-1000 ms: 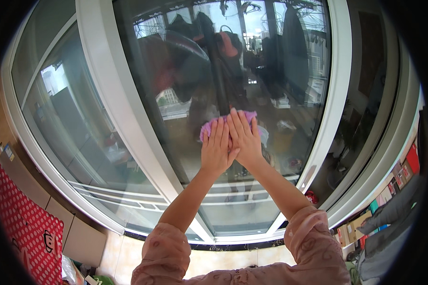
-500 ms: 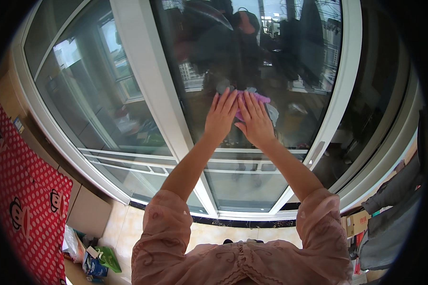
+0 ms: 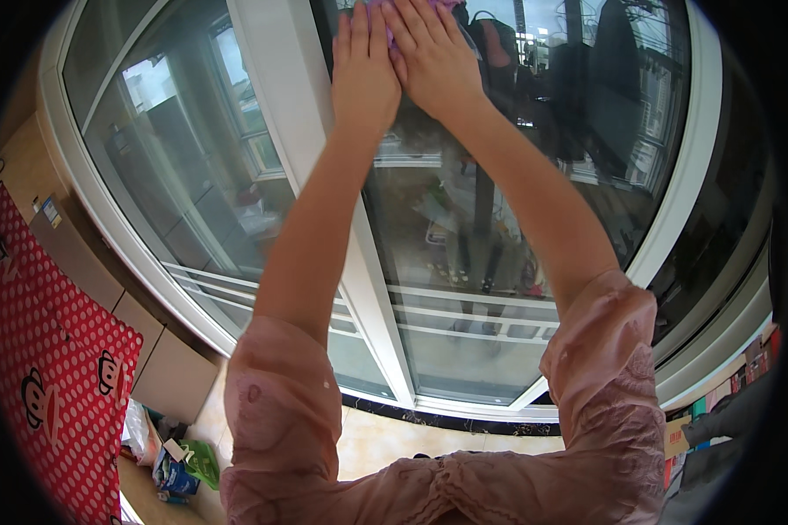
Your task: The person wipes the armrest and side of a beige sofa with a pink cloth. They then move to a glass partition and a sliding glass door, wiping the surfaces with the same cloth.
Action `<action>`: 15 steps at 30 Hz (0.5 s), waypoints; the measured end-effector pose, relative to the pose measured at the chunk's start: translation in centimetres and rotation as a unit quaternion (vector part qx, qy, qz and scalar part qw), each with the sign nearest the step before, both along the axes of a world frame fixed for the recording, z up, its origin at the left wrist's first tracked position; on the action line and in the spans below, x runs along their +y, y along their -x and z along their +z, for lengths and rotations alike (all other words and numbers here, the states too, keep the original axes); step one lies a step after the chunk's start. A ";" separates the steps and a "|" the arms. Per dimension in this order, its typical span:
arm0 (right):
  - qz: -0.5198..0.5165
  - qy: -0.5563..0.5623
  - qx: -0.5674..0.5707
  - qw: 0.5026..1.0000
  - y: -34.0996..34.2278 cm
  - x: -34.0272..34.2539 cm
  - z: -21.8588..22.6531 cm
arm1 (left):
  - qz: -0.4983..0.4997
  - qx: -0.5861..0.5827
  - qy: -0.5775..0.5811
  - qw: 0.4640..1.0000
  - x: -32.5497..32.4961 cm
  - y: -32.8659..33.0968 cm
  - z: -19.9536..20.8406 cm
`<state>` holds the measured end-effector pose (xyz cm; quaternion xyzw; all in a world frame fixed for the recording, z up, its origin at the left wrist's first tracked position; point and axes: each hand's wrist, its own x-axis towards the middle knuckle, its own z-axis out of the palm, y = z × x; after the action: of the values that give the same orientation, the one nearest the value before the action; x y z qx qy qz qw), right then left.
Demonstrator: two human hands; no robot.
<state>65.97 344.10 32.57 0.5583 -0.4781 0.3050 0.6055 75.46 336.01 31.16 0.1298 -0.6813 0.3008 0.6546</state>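
High up on a dark glass pane (image 3: 604, 206), my left hand (image 3: 365, 79) and my right hand (image 3: 433, 66) lie side by side. Their fingers are stretched out and point upward, pressing flat over a purple cloth (image 3: 388, 33). Only scraps of the cloth show between and beyond the fingers; the rest is hidden under them or cut off by the upper edge of the picture. The pane sits in a white sliding door frame (image 3: 291, 87), whose upright runs just left of my left hand. Both arms are raised and nearly straight.
Another glass panel (image 3: 179, 166) stands left of the upright. A red dotted cover (image 3: 57, 350) hangs at the left beside brown boxes (image 3: 171, 376), with a green bag (image 3: 201, 462) on the floor. At the right are dark clothes (image 3: 718, 437) and a cardboard box (image 3: 676, 436).
Both hands have slid up and to the left across the glass with the cloth under them, from mid-pane to the upper left. My arms are more outstretched, and the view has shifted slightly.
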 end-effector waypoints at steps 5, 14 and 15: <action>0.052 0.020 -0.011 0.998 0.1 -2.4 -3.8 | -0.014 0.000 -0.111 0.994 -0.1 0.3 -5.1; 0.024 -0.096 -0.041 0.994 -1.0 -1.3 -11.5 | -0.027 -0.010 -0.185 0.982 1.1 -0.6 -13.6; 0.017 -0.112 -0.043 0.993 -1.0 -1.1 -12.5 | -0.033 -0.014 -0.194 0.980 1.4 -0.6 -14.7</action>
<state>67.00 342.96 20.05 0.6168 -0.5257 0.2834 0.5128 76.06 337.43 16.46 0.2277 -0.7396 0.1425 0.6172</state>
